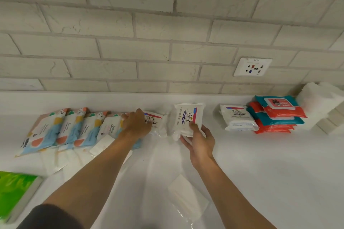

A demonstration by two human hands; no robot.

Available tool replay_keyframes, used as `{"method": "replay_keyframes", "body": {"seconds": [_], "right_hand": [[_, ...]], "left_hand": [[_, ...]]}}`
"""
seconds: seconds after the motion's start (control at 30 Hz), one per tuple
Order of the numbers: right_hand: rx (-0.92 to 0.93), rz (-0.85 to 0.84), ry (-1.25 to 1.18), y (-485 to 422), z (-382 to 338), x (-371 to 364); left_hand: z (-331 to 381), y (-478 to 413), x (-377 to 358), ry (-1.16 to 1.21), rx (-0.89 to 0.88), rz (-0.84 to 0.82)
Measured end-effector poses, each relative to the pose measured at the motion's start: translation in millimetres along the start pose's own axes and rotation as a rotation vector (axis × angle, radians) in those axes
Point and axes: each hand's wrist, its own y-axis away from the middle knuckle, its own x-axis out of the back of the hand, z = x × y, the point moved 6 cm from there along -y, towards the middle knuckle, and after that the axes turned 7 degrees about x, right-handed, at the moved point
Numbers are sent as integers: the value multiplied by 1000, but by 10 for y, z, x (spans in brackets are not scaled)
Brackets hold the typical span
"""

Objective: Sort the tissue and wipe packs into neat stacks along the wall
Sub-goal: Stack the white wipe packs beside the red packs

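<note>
Probably light and soft: a film-wrapped Dove pack (188,118), likely to dent under pressure and slick on its plastic skin. Best taken by the near short edge, thumb on top and fingers (186,140) beneath, much as held now by the right hand (200,142), closed on the pack's lower end. Raised and tilted just off the surface (260,163), between a second Dove pack (155,121) lying flat to its left and a Dove stack (237,117) to its right near the wall (167,33).

White wrapper, a pink-red band down one side, dark blue label and script logo, crinkled seal at each end.

Left hand (136,123) laid flat, fingers spread over the flat Dove pack and the end of a fanned row of blue-and-white patterned packs (65,128); not gripping, by the look of it. Red-and-teal wipe packs (277,115) piled beside the Dove stack. Held pack probably bound for that Dove stack.
</note>
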Motion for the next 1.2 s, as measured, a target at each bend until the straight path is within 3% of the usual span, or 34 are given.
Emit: {"method": "replay_keyframes", "body": {"seconds": [0.2, 0.3, 0.6, 0.77, 1.0, 1.2], "right_hand": [[26, -50, 18, 47, -80, 93], [30, -64, 25, 56, -108, 147], [10, -124, 39, 117, -121, 274], [20, -122, 61, 120, -138, 375], [10, -142, 83, 134, -176, 490], [-62, -129, -34, 191, -159, 585]], "left_hand": [[77, -15, -61, -91, 54, -56], [104, -30, -23, -79, 84, -47], [68, -67, -189, 8, 159, -222], [134, 77, -270, 176, 126, -284], [147, 261, -224, 384, 88, -175], [34, 466, -159, 665, 81, -138]]}}
